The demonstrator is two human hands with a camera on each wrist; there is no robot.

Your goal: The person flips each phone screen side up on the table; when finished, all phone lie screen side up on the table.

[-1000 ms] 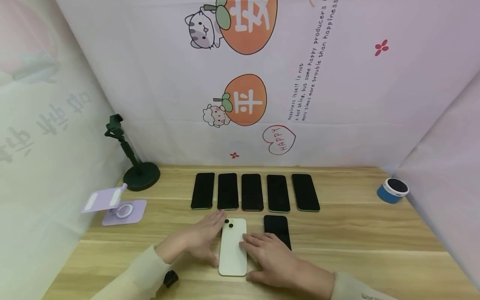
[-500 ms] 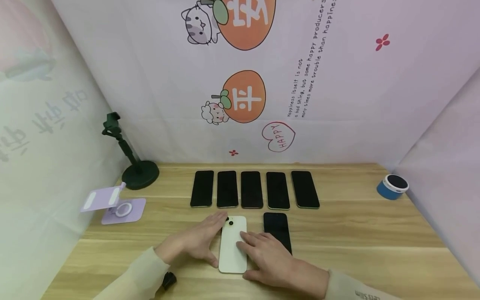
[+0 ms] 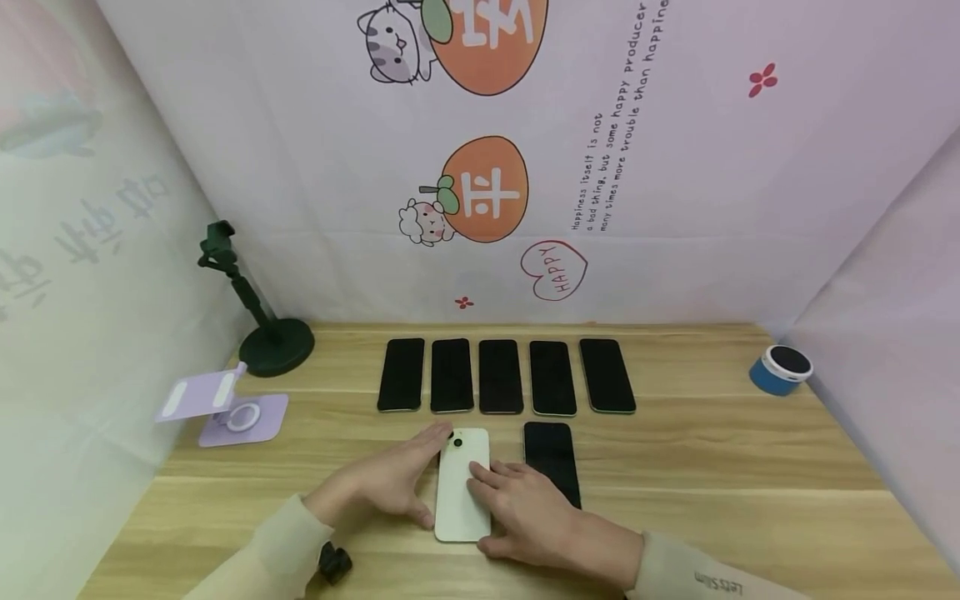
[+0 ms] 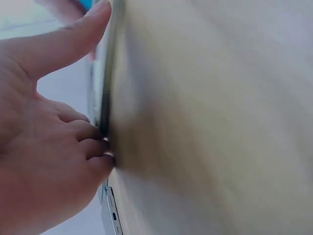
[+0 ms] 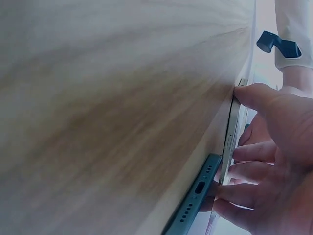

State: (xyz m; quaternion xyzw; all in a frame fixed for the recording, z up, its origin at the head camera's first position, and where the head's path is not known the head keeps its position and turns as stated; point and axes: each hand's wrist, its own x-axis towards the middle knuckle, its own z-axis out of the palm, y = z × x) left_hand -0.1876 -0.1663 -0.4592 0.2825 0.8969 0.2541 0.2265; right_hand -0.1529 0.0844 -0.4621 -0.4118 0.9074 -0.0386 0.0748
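A white smartphone (image 3: pixel 462 500) lies back up on the wooden table, its camera lenses at the far left corner. My left hand (image 3: pixel 386 479) lies along its left side, fingertips at the far corner partly over the lenses and thumb near the lower edge. My right hand (image 3: pixel 528 512) rests its fingertips on the phone's back from the right, the thumb by the near right corner. In the right wrist view that thumb (image 5: pixel 252 95) touches the phone's edge (image 5: pixel 231 129). Close beyond the right hand lies a dark-screened phone (image 3: pixel 552 458), its near end partly covered.
Several black-screened phones (image 3: pixel 500 377) stand in a row along the back. At left are a dark green stand (image 3: pixel 276 346) and a lilac folding phone holder (image 3: pixel 262 421). A blue speaker (image 3: pixel 776 379) sits far right. A small black object (image 3: pixel 335 564) is by the left sleeve.
My right fingertips have slid a little further left over the white phone's back. The left fingertips cover slightly more of its lenses. The head view has shifted slightly.
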